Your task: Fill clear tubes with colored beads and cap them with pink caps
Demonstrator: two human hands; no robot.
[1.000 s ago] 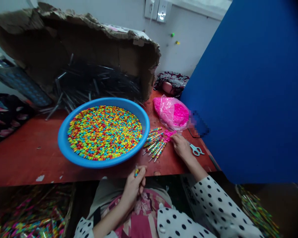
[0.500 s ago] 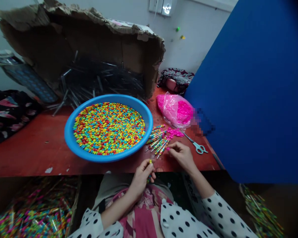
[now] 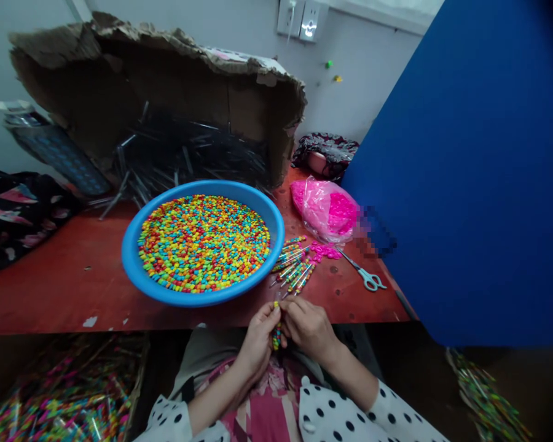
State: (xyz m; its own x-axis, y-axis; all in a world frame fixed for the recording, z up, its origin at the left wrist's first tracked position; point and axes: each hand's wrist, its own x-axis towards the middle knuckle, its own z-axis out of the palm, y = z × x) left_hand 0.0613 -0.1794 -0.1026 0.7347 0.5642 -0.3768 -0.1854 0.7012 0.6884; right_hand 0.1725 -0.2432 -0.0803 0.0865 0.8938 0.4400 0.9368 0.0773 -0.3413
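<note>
At the tabletop's edge (image 3: 74, 330), left hand (image 3: 258, 342) and right hand (image 3: 308, 328) grip a multicoloured beaded stick (image 3: 276, 336).

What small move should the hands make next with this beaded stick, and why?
Probably lay the beaded stick with the similar sticks on the red table: the left hand and right hand both hold it close to that pile, so it is a short move.

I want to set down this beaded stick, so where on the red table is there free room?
Bare tabletop shows left of the blue basin, and between the scissors and front edge. Crowded near your left hand and right hand: beaded sticks, pink pieces, pink bag.
</note>
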